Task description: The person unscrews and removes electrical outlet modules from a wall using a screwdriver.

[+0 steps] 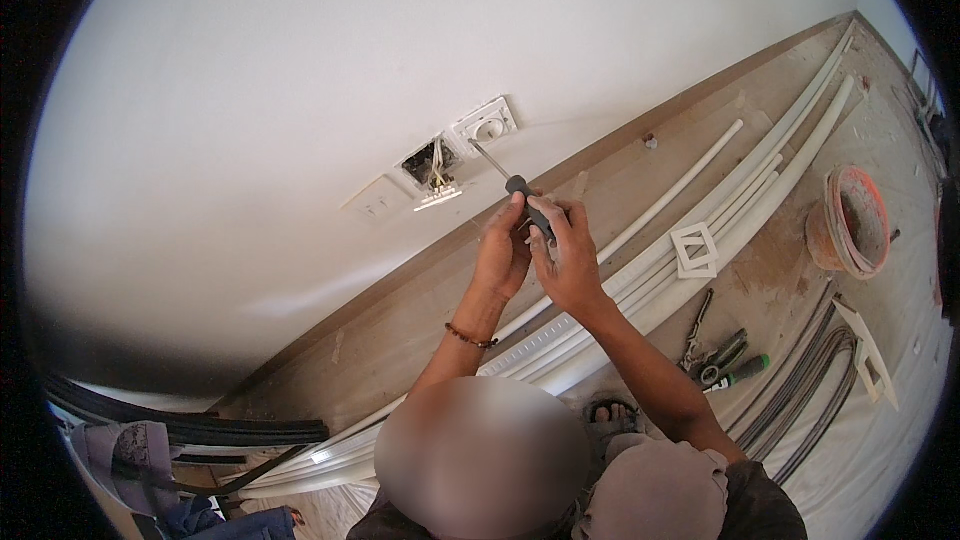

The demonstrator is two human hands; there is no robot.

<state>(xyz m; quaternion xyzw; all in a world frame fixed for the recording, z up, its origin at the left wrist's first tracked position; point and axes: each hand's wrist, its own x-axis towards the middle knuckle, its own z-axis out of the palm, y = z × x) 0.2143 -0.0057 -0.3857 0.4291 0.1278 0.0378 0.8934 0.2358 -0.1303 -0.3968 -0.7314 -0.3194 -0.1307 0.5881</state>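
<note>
My left hand (pixel 500 250) and my right hand (pixel 565 245) are both closed round the dark handle of a screwdriver (pixel 519 190), held just off the white wall. Its shaft slants up to the lower left part of a white socket (pixel 488 128); whether the tip touches it is too small to tell. Left of that socket is an open wall box (pixel 418 165) with wires coming out and a white fitting (pixel 437 200) dangling below it. Further left, a white cover plate (pixel 370 202) is on the wall.
Long white pipes (pixel 760 180) run along the wall's foot, with white frames (pixel 695 250) on them. An orange-rimmed bucket (pixel 828 240), several hand tools (pixel 740 375) and grey tubing (pixel 800 410) lie at right. Black cables (pixel 200 420) and blue cloth (pixel 240 520) are at lower left.
</note>
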